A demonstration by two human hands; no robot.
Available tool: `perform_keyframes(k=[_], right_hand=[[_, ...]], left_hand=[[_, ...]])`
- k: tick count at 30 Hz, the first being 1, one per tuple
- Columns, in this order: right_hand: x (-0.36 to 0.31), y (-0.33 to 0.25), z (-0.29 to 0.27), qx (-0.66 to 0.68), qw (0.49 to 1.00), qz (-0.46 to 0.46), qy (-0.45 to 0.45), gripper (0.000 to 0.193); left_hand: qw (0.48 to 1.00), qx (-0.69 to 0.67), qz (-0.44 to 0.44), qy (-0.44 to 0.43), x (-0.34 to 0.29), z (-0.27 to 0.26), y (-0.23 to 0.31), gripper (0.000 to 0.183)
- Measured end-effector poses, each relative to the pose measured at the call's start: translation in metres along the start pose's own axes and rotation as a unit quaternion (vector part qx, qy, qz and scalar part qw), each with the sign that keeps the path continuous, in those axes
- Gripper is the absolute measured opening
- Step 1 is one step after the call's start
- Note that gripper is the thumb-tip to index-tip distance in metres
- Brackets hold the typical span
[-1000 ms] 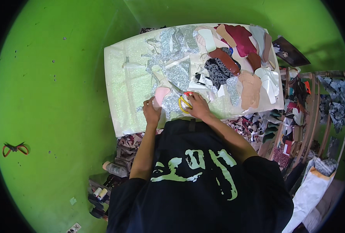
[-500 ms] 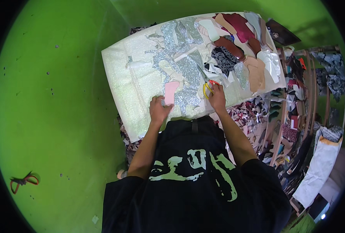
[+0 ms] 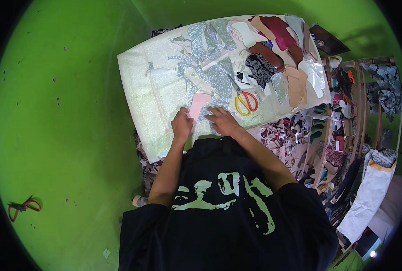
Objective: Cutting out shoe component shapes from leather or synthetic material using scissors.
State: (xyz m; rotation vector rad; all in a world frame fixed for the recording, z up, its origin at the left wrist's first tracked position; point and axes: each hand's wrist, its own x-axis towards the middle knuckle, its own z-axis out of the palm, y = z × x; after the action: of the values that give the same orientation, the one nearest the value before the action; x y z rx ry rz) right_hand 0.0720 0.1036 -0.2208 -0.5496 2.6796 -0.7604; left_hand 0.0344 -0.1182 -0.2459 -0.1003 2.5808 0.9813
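Pale table [image 3: 135,86] with silvery sheets [image 3: 220,82], pink piece [image 3: 198,105], red-and-yellow scissors [image 3: 239,91], tan pieces [image 3: 296,86].

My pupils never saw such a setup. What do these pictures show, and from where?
There is no machine: a person in a black shirt works bare-handed. Every picture comes from a wide fisheye camera on the head, looking down, so straight edges bend. On the pale, glittery-topped table lie a silver glittery sheet and a dark red sheet. The left hand is at the lower edge of a flat pink piece, perhaps gripping it; the right hand is beside that piece. Neither holds the metal scissors with red and yellow handles, lying nearby.
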Motion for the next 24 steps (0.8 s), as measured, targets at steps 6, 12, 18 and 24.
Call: perform_keyframes(k=[6,12,18,24], right_hand=[[-0.016,0.044,-0.008,-0.105,0.991,0.072,0.044,0.057],[-0.024,0.059,-0.026,-0.101,0.982,0.127,0.095,0.064],[-0.029,0.063,-0.031,-0.1,0.994,-0.004,-0.047,0.06],[-0.035,0.09,-0.042,-0.152,0.978,0.14,0.027,0.066]], left_hand=[[0.994,0.021,0.061,0.089,-0.011,0.008,-0.003,0.035],[0.983,0.079,-0.001,0.166,-0.029,0.023,0.023,0.04],[0.985,0.079,-0.023,0.153,-0.02,0.025,0.026,0.039],[0.981,-0.173,0.031,0.08,-0.006,0.029,0.027,0.024]])
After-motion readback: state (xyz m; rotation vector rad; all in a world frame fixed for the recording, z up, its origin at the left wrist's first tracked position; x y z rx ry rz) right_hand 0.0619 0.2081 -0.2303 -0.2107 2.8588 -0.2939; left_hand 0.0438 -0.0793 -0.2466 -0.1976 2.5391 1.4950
